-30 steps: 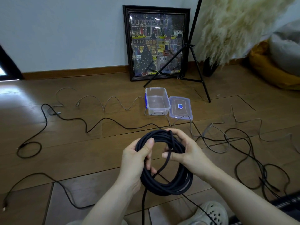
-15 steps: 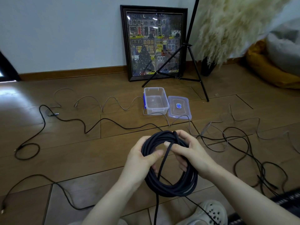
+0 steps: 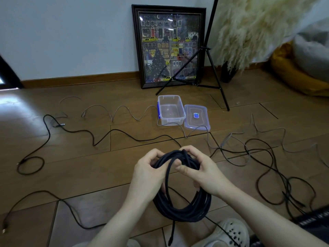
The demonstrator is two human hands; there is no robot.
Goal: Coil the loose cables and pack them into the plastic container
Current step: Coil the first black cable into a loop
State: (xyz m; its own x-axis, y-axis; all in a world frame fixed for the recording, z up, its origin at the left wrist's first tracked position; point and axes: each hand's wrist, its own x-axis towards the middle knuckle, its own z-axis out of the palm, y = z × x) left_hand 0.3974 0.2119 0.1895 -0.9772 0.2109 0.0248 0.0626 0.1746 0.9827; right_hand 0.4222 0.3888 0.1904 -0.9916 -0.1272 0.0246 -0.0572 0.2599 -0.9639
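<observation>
A thick black cable coil [image 3: 183,209] hangs between both hands above the wooden floor. My left hand [image 3: 148,172] grips the coil's upper left side. My right hand [image 3: 200,171] holds the upper right and pinches a strand crossing the coil's top. The cable's free end [image 3: 170,241] dangles below. The clear plastic container [image 3: 171,110] stands open on the floor ahead, its lid [image 3: 195,119] lying beside it on the right. Loose cables lie around: a thin black one [image 3: 92,139] at left, a grey one [image 3: 121,111] behind it, and a tangle [image 3: 263,157] at right.
A framed picture [image 3: 169,45] leans on the wall behind the container. A black tripod [image 3: 210,56] stands to its right, next to pampas grass [image 3: 252,25] and a yellow cushion [image 3: 292,72]. A white clog [image 3: 229,232] shows at the bottom.
Both hands have closed in toward the coil's top. The right hand's fingers have drawn the loose strand across the coil toward the left thumb.
</observation>
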